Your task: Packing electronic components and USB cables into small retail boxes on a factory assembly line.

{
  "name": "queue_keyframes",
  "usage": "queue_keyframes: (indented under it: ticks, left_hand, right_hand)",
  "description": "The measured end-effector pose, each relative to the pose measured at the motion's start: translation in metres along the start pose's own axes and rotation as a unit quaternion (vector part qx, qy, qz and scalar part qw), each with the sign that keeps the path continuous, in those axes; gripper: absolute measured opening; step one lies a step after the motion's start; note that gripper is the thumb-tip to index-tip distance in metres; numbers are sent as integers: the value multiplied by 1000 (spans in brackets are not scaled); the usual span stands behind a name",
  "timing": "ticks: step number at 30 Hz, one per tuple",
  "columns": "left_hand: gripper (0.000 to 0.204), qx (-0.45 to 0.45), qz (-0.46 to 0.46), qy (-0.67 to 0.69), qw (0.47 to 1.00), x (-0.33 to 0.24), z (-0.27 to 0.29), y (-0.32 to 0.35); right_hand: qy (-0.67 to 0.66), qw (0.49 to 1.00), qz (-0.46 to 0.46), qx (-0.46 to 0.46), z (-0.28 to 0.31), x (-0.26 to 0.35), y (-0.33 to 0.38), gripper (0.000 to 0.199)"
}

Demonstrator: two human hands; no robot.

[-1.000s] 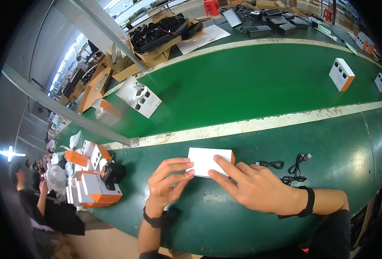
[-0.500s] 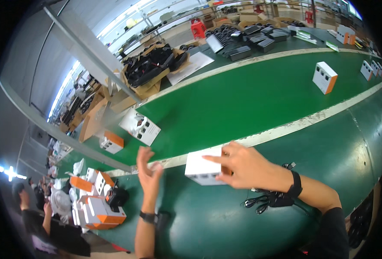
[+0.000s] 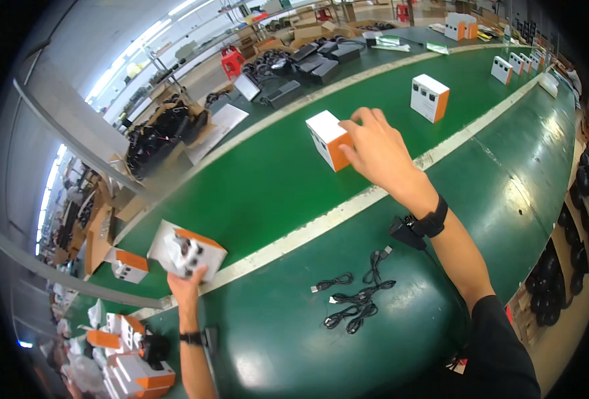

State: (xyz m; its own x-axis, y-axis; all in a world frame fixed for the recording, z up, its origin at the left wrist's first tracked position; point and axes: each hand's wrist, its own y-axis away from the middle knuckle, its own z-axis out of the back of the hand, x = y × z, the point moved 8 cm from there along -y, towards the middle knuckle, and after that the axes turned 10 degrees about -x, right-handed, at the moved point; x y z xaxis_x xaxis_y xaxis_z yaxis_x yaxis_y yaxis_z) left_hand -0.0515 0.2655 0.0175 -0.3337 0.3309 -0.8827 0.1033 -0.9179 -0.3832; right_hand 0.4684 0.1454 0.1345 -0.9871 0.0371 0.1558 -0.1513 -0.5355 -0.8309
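The right hand (image 3: 377,149) reaches far out over the green bench (image 3: 274,179), fingers spread and resting against the orange side of a white-and-orange box (image 3: 328,138) that stands past the pale stripe running along the bench; the hand touches the box without closing round it. The left hand (image 3: 187,282) is back near the bench's near left edge, gripping from below a second box (image 3: 187,249) of the same kind, tilted with its printed face up.

A loose bundle of black cables (image 3: 354,299) lies on the near part of the bench between the two arms, apart from both hands. Another box (image 3: 429,97) stands beyond the right hand, and more follow it toward the far right corner. One small box (image 3: 128,265) sits just left of the held one. Stacked boxes (image 3: 131,362) crowd the near left corner. Across the far edge lie black devices (image 3: 294,63) and open cartons (image 3: 161,133).
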Motion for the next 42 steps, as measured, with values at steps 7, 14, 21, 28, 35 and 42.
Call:
queue_keyframes:
  ticks: [7,14,21,28,35,42]
  left_hand:
    - [91,107,224,-15,969,-32,14,159]
    - [97,85,48,113,989,-93,-19,180]
    - [55,19,123,177,976,-94,-9,190]
    - [49,7,179,192,965,-99,-16,189]
    - [50,18,146,246,958,-96,-18,197]
    - [78,46,79,302,949,-88,-24,205]
  right_hand:
    - [-242,800,194,514,-7,156,71,30]
    - [-243,774,222,541,-29,197,133,35]
    - [-422,784,201,409,33,212,70,20]
    - [-677,644,144,326,110,256,69,38]
    - [-450,837,291,112,107,287,86,52]
    - [-280,869,404,59,90,308,103,43]
